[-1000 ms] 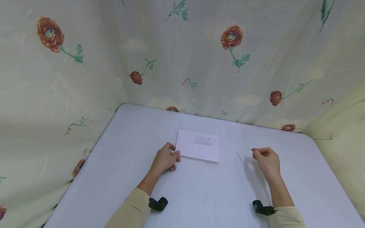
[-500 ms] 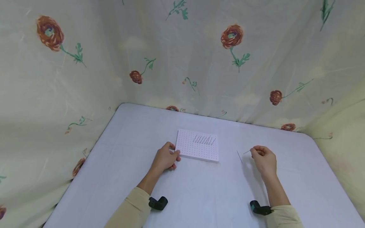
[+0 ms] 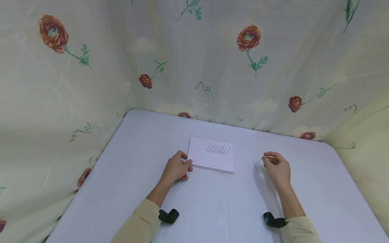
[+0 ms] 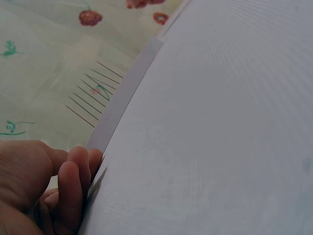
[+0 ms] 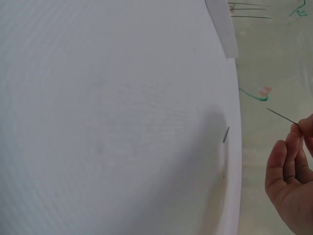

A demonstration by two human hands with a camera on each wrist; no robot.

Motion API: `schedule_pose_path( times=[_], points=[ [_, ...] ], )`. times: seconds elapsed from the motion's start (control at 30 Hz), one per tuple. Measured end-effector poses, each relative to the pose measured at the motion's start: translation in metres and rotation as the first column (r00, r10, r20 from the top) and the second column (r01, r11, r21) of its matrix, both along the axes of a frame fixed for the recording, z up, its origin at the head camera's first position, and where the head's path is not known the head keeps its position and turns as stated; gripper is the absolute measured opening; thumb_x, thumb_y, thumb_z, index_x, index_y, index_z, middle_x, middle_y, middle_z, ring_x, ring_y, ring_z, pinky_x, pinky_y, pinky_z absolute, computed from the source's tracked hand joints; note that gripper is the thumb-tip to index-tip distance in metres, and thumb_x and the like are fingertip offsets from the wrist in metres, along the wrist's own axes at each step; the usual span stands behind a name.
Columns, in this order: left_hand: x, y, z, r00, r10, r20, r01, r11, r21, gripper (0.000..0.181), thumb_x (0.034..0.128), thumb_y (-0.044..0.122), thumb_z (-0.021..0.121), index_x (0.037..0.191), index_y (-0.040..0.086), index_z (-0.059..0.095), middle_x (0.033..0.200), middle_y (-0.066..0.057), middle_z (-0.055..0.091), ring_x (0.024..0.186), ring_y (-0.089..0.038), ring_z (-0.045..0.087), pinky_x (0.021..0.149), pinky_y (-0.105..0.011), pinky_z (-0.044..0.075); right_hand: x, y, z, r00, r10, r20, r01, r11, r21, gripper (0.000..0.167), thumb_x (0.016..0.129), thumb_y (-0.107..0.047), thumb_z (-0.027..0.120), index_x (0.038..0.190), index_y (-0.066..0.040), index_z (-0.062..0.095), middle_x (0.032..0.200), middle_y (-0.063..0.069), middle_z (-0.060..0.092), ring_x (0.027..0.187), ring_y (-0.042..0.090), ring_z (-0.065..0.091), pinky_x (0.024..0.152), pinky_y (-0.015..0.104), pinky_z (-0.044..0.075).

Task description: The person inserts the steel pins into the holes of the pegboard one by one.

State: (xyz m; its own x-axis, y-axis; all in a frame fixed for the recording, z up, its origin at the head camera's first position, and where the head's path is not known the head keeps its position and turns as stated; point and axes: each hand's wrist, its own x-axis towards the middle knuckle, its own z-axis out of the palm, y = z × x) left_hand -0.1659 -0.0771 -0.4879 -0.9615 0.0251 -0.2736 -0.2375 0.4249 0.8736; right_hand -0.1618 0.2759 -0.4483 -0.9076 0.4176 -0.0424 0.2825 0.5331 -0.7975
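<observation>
A white perforated board (image 3: 206, 162) lies on the table, with several thin dark pins (image 4: 80, 116) standing in a row of its holes toward the far right. My left hand (image 3: 176, 167) grips the board's near left corner, thumb on the edge and fingers bent beside it. Between thumb and fingertips, my right hand (image 3: 277, 168) pinches one thin pin (image 5: 282, 116), raised above the table to the right of the board. Another thin pin (image 3: 256, 167) lies on the cloth just left of that hand; in the head view the held pin's tip appears close to it.
A white cloth covers the table (image 3: 212, 209). Floral curtains (image 3: 170, 47) hang around its back and sides. A black camera (image 3: 169, 217) sits on the left wrist and another black camera (image 3: 273, 220) on the right wrist.
My right hand has moved a little left with the pin, whose tip has turned to point down and left. The left hand and the board have stayed in place.
</observation>
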Motion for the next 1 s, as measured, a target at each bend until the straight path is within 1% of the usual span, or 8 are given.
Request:
schedule_pose_path(
  times=[0.1,0.23,0.43,0.67,0.87,1.0],
  points=[
    [0.000,0.000,0.001,1.000,0.002,-0.002,-0.002,1.000,-0.001,0.027,0.1030,0.024,0.061,0.123,0.008,0.053,0.075,0.000,0.072,0.045,-0.016,0.061,0.043,-0.021,0.046,-0.003,-0.003,0.001,1.000,0.020,-0.005,-0.020,1.000,-0.002,0.032,0.099,-0.028,0.064,0.125,-0.010,0.066,0.096,0.001,0.076,0.071,-0.007,0.060,0.065,0.014,0.050],
    [0.000,0.000,0.002,1.000,0.004,0.002,-0.004,1.000,0.000,0.027,0.1031,0.024,0.060,0.124,0.008,0.053,0.075,0.000,0.072,0.045,-0.016,0.061,0.042,-0.020,0.046,-0.007,-0.008,0.001,1.000,0.025,-0.017,-0.025,1.000,-0.006,0.031,0.098,-0.027,0.064,0.124,-0.010,0.067,0.090,-0.006,0.074,0.070,-0.007,0.061,0.065,0.012,0.051],
    [0.001,-0.001,0.004,1.000,0.007,0.007,-0.007,1.000,0.011,0.027,0.1030,0.023,0.061,0.124,0.008,0.053,0.074,-0.001,0.071,0.045,-0.016,0.060,0.042,-0.020,0.046,-0.011,-0.019,0.005,0.999,0.041,-0.026,-0.042,0.999,-0.015,0.031,0.098,-0.027,0.065,0.124,-0.009,0.067,0.094,0.000,0.076,0.071,-0.005,0.063,0.064,0.013,0.051],
    [0.001,-0.001,0.003,1.000,0.008,0.006,-0.008,1.000,0.011,0.026,0.1033,0.023,0.060,0.124,0.008,0.053,0.075,-0.001,0.071,0.045,-0.015,0.060,0.042,-0.020,0.046,-0.016,-0.032,0.009,0.997,0.075,-0.030,-0.074,0.997,0.006,0.031,0.098,-0.027,0.064,0.123,-0.010,0.068,0.095,0.001,0.075,0.071,-0.004,0.061,0.062,0.016,0.050],
    [0.000,0.000,0.002,1.000,0.007,0.011,-0.008,1.000,0.025,0.025,0.1031,0.022,0.061,0.123,0.008,0.053,0.074,-0.002,0.071,0.044,-0.015,0.060,0.041,-0.021,0.046,-0.019,-0.043,0.006,0.996,0.092,-0.015,-0.091,0.996,0.011,0.029,0.098,-0.027,0.063,0.122,-0.011,0.068,0.091,-0.004,0.072,0.072,-0.003,0.061,0.061,0.019,0.049],
    [0.000,0.000,0.000,1.000,0.007,0.010,-0.008,1.000,0.020,0.025,0.1030,0.022,0.061,0.122,0.009,0.053,0.074,-0.002,0.071,0.044,-0.015,0.059,0.041,-0.021,0.046,-0.020,-0.050,0.004,0.994,0.109,-0.014,-0.109,0.994,0.014,0.029,0.098,-0.026,0.064,0.122,-0.011,0.069,0.096,0.001,0.074,0.073,-0.002,0.061,0.062,0.019,0.049]
  ],
)
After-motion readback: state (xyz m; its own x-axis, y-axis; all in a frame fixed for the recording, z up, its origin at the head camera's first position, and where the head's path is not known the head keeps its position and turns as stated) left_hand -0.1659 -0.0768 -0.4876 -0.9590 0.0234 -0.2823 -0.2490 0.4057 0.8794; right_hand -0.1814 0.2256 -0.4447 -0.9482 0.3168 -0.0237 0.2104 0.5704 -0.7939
